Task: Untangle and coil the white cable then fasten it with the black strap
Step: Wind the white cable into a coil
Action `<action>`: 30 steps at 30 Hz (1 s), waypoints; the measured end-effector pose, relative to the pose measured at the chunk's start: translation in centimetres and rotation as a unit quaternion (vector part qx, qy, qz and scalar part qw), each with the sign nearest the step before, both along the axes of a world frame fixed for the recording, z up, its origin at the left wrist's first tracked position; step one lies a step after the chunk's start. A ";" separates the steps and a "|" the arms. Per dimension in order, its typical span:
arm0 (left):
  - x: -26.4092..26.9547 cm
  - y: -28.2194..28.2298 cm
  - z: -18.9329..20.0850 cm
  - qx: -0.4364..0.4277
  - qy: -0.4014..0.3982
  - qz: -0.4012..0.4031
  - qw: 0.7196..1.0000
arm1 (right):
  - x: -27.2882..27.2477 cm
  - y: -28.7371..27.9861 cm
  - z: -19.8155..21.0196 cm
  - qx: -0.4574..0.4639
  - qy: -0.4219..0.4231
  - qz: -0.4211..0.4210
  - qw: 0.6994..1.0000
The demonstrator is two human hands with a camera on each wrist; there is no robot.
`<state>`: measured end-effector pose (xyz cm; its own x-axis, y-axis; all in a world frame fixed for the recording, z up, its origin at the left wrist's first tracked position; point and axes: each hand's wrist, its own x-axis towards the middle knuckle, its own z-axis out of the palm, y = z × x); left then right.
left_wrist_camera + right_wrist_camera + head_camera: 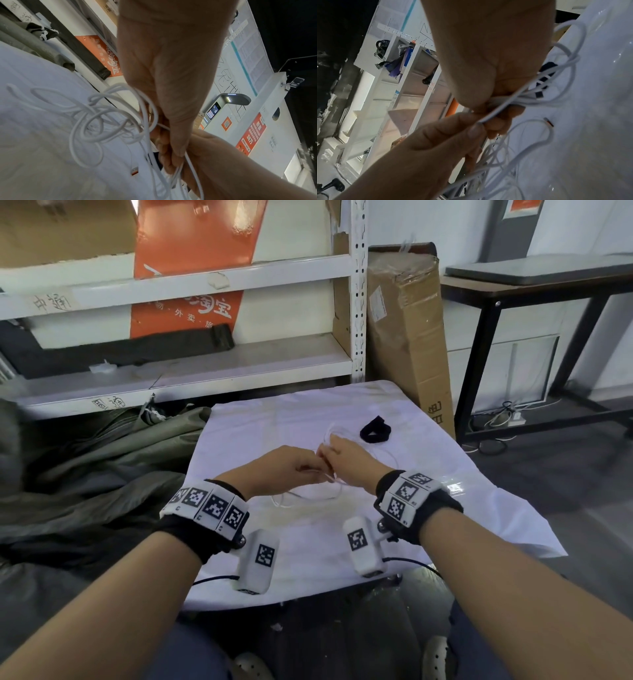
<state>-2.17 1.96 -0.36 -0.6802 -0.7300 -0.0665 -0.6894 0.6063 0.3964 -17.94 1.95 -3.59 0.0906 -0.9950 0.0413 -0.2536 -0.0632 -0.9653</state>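
Observation:
The white cable [308, 495] lies in tangled loops on the white cloth [428, 508], part of it lifted between my two hands. My left hand [317, 471] pinches a strand; its thumb and fingers are curled round the cable [96, 121] in the left wrist view. My right hand [329, 460] meets it fingertip to fingertip and grips a bundle of strands [513, 100]. An orange-tipped plug [134, 171] rests on the cloth, also visible as the plug [548, 122] in the right wrist view. The black strap [375, 431] lies curled just beyond my right hand, untouched.
The small cloth-covered table stands against white metal shelving [239, 364]. A tall cardboard box [407, 337] leans at the back right. Grey-green fabric [85, 460] is heaped on the left. A dark-framed desk [534, 289] stands to the right.

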 end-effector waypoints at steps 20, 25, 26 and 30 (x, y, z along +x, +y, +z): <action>1.2 0.0 -0.9 -0.002 0.116 0.147 0.982 | -1.6 1.5 0.7 0.141 -0.035 0.026 0.989; 0.7 0.1 -1.1 -0.039 0.008 0.079 0.996 | -2.0 0.8 1.0 0.122 -0.187 -0.059 0.973; 0.7 0.0 -1.0 -0.055 -0.017 0.068 0.996 | -2.1 0.7 1.1 0.113 -0.205 -0.072 0.969; 0.8 -0.5 -0.8 -0.119 -0.081 0.067 0.987 | -3.2 0.1 1.5 0.088 -0.284 -0.128 0.946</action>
